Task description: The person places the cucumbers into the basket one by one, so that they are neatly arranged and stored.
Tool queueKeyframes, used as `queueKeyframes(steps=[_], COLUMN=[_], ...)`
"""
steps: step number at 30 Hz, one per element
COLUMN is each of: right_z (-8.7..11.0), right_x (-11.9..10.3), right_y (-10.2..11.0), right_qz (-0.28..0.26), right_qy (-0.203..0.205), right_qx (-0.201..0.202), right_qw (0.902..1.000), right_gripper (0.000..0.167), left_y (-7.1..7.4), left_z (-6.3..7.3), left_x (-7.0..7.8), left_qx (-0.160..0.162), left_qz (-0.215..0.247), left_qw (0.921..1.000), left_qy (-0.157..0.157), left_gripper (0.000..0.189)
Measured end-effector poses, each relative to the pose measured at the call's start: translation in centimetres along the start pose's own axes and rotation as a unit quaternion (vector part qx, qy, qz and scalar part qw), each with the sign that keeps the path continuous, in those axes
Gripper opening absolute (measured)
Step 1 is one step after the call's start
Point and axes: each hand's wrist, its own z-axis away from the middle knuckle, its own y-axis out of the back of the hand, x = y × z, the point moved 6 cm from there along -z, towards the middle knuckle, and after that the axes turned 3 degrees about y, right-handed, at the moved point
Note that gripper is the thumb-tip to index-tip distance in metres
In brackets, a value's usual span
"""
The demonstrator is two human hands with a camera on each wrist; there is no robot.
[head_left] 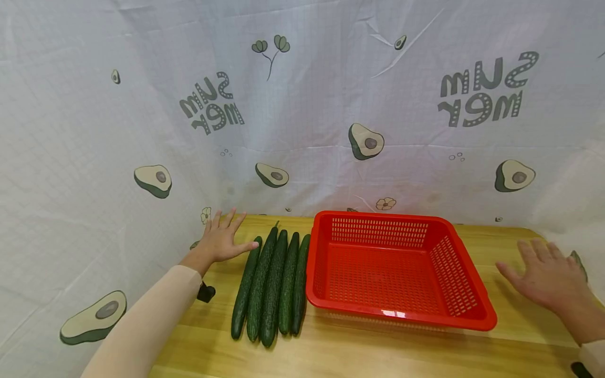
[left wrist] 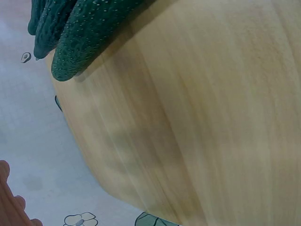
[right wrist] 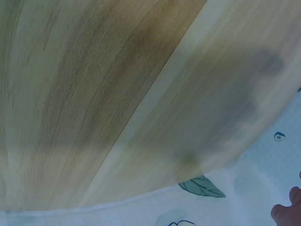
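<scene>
Several long dark green cucumbers lie side by side on the wooden table, left of a red plastic basket. My left hand is spread just left of them, its thumb reaching toward the top of the leftmost cucumber. Bumpy cucumber ends show at the top of the left wrist view, with the left fingertips at its lower left corner. On the far right, my right hand is held with fingers apart, beside the basket and holding nothing. Its fingertips appear at the corner of the right wrist view.
The red basket has slotted walls and a mesh floor with nothing in it. A white cloth printed with avocados hangs behind and at both sides of the wooden table.
</scene>
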Motion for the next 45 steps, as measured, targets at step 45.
queueKeyframes(steps=[45], right_z=[-0.7], right_x=[-11.8], right_y=[1.1], right_qz=[-0.472], right_qy=[-0.079], right_qx=[-0.211], right_qw=[0.8522], right_gripper=[0.087], left_y=[-5.2], left_z=[1.2], left_x=[3.4], left_qx=[-0.069], left_qz=[0.258], left_qw=[0.9622], left_qy=[0.052], left_gripper=[0.061])
